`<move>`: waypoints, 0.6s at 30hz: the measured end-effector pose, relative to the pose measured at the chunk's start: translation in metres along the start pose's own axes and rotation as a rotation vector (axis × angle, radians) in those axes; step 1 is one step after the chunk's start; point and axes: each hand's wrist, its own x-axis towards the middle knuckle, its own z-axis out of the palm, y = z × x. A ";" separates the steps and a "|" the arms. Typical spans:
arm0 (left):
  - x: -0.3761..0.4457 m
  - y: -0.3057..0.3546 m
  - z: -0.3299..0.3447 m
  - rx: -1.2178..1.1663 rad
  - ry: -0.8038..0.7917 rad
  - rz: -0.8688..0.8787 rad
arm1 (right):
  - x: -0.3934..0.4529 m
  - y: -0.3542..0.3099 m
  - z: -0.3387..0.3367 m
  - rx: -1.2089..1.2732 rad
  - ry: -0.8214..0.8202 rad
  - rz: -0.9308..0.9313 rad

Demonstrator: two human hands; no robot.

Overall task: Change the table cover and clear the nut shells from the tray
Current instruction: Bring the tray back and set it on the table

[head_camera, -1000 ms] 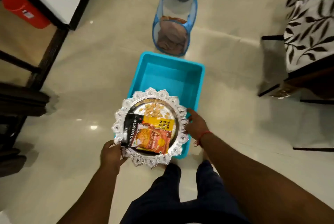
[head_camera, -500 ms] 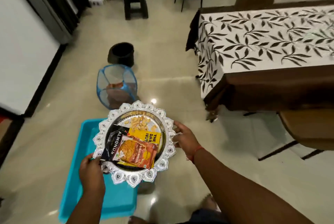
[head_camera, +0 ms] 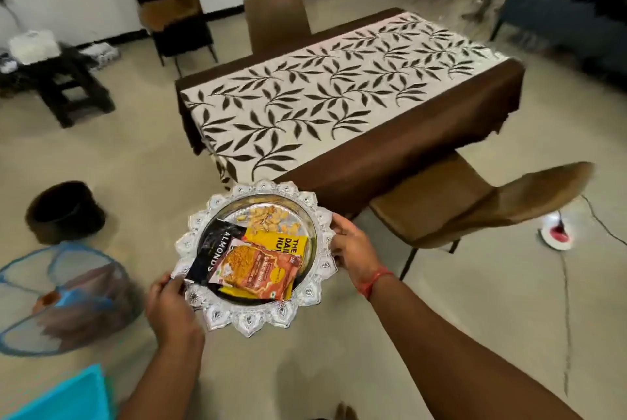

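Both hands have the scalloped silver tray (head_camera: 255, 260) held level over the floor, the left hand (head_camera: 171, 309) pinching its near-left rim, the right hand (head_camera: 353, 246) curled round the right edge. The desk (head_camera: 400, 161) lies ahead and to the right, nearer the right hand, its long axis slanting away rightward. A crisp leaf-print table cover (head_camera: 339, 93) lies on it, and pale nut shells (head_camera: 268, 216) sit loose at the tray's far side behind three glossy snack packets (head_camera: 252, 265).

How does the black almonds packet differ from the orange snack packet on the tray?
The almonds packet is black with white lettering; the orange packet shows pictured food. The almonds packet lies underneath, toward the left hand; the orange packet lies on top, overlapping it. Both rest flat on the silver tray.
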 end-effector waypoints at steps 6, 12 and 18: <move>0.009 0.003 0.112 -0.028 -0.106 0.028 | 0.030 -0.032 -0.048 0.169 0.096 -0.110; 0.048 0.014 0.217 -0.009 -0.273 0.002 | 0.095 -0.077 -0.069 0.202 0.214 -0.213; 0.103 0.049 0.305 0.099 -0.465 -0.017 | 0.166 -0.130 -0.066 0.258 0.362 -0.278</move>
